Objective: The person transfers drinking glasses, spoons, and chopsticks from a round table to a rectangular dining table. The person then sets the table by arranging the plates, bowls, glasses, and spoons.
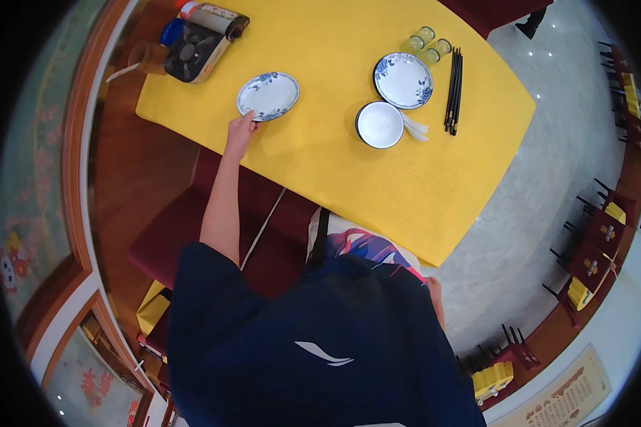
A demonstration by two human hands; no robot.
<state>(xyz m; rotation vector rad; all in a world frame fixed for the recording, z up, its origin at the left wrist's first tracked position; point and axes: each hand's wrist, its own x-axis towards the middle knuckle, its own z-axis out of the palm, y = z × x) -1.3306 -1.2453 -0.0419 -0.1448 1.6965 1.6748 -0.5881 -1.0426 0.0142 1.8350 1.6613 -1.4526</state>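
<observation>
My left hand [241, 133] grips the near edge of an oval white plate with blue flowers [269, 95], at the left part of the yellow-covered table [320, 171]. My right hand [435, 287] hangs low beside my body, past the table's front edge; its fingers are mostly hidden. Right of the oval plate sit a round blue-patterned plate [403, 80] and, just in front of it, a white bowl [379, 124]. White spoons [414, 127] lie against the bowl's right side. Several black chopsticks [454, 92] lie further right, and several glasses [426, 44] stand behind the round plate.
A portable gas stove [196, 51] with a canister stands at the table's back left corner, beside a blue object [172, 32]. A dark red chair [171, 231] is by the table's near left edge. Other tables and chairs line the far right.
</observation>
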